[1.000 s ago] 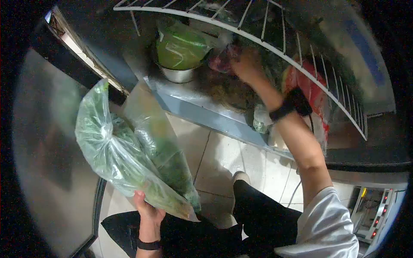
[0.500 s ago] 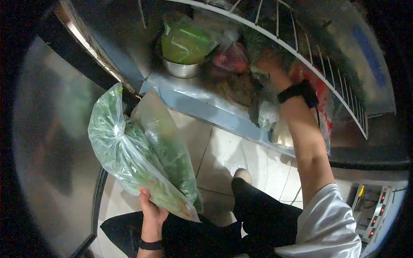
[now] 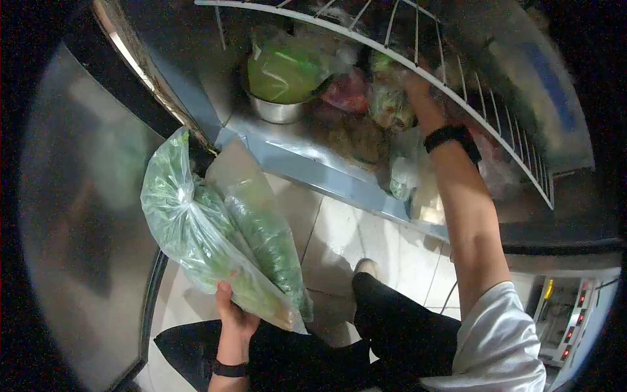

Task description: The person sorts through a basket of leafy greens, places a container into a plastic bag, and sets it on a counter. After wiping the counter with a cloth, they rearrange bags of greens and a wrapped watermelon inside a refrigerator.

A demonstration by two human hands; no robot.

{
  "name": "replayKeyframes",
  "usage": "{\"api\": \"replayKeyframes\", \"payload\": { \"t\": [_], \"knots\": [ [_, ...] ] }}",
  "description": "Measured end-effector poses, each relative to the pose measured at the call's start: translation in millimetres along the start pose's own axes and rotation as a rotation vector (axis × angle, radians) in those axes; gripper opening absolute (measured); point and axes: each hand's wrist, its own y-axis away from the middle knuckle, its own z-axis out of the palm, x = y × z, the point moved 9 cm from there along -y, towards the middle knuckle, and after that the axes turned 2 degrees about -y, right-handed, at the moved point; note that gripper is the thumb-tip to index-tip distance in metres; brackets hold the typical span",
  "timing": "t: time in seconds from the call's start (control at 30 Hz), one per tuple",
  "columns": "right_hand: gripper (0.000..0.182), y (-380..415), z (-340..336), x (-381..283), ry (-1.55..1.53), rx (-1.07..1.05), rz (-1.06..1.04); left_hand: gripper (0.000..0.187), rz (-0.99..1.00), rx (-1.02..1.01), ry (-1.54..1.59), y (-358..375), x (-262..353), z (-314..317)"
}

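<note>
My left hand (image 3: 234, 313) is closed around the lower end of a clear plastic bag of leafy greens (image 3: 196, 222), which is bunched tight near its top. A second bag of greens (image 3: 271, 238) leans against the first on its right side. My right hand (image 3: 418, 81) reaches deep into the refrigerator, partly behind the white wire shelf (image 3: 418, 68). Its fingers are dim and hidden. Just left of it is a clear bag of pale green produce (image 3: 392, 104); whether the hand grips it I cannot make out.
A steel pot (image 3: 279, 112) with a green bag (image 3: 284, 75) on top stands inside at left. Beside it lies a bag of reddish food (image 3: 346, 91). Small wrapped bundles (image 3: 403, 176) sit near the front ledge (image 3: 326, 183). The open door (image 3: 91, 215) stands at left.
The bag of pale green produce beside my right hand now shows more plainly. Red-marked plastic near my right wrist shows less. My left hand and its bags have shifted slightly right.
</note>
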Motion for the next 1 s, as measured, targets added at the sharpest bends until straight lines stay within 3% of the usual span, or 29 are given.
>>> {"api": "replayKeyframes", "payload": {
  "t": [0.13, 0.27, 0.37, 0.43, 0.53, 0.57, 0.63, 0.67, 0.73, 0.77, 0.83, 0.87, 0.9, 0.97, 1.0],
  "knots": [
    [0.052, 0.1, 11.1, -16.0, 0.060, 0.030, -0.053, 0.061, -0.019, -0.046, -0.005, -4.3, 0.7, 3.6],
    [0.051, 21.1, -27.6, -40.8, 0.066, 0.143, -0.128, 0.062, -0.001, -0.047, 0.006, -5.0, 1.9, 1.8],
    [0.047, 89.8, -75.7, -125.7, -0.275, -0.012, -0.286, 0.059, 0.002, -0.057, -0.015, -9.4, -0.6, -3.9],
    [0.046, 130.7, -55.4, -142.8, -0.213, -0.268, -0.368, 0.057, -0.002, -0.052, -0.055, -13.7, -3.1, -9.0],
    [0.044, 174.2, -35.0, -133.8, -0.091, -0.447, -0.453, 0.052, -0.027, -0.024, -0.007, -19.3, -7.9, -16.0],
    [0.044, 178.6, -40.0, -129.2, -0.091, -0.448, -0.446, 0.051, -0.015, -0.029, -0.020, -19.7, -6.8, -14.8],
    [0.037, 191.6, -29.3, -109.4, -0.049, -0.681, -0.323, 0.051, 0.001, -0.027, -0.037, -17.7, -5.3, -9.8],
    [0.037, 192.8, -26.8, -107.9, -0.060, -0.684, -0.320, 0.051, 0.026, -0.026, -0.065, -15.6, -1.9, -1.9],
    [0.033, 213.8, 0.1, -112.9, -0.197, -0.997, -0.371, 0.052, 0.060, -0.020, -0.096, -15.0, 2.2, 3.5],
    [0.033, 212.3, 23.7, -114.4, -0.205, -0.998, -0.370, 0.052, 0.070, -0.037, -0.094, -15.4, 1.8, 6.1],
    [0.034, 257.6, 92.5, -147.2, -0.256, -1.542, -0.588, 0.053, 0.082, -0.052, -0.096, -16.0, 1.2, 13.1],
    [0.035, 233.3, 65.4, -180.5, -0.405, -1.260, -0.447, 0.054, 0.096, -0.042, -0.105, -16.3, 1.7, 16.4],
    [0.037, 198.7, -6.8, -221.5, -0.513, -0.956, -0.322, 0.055, 0.118, -0.054, -0.091, 6.1, 15.8, 18.3],
    [0.044, 178.7, -26.1, -262.1, -0.773, -0.771, -0.331, 0.056, 0.094, -0.063, -0.090, 0.3, 12.2, 5.8],
    [0.044, 177.7, -19.5, -275.2, -0.781, -0.777, -0.330, 0.056, 0.075, -0.068, -0.090, 0.4, 10.2, 1.9]
  ]
}}
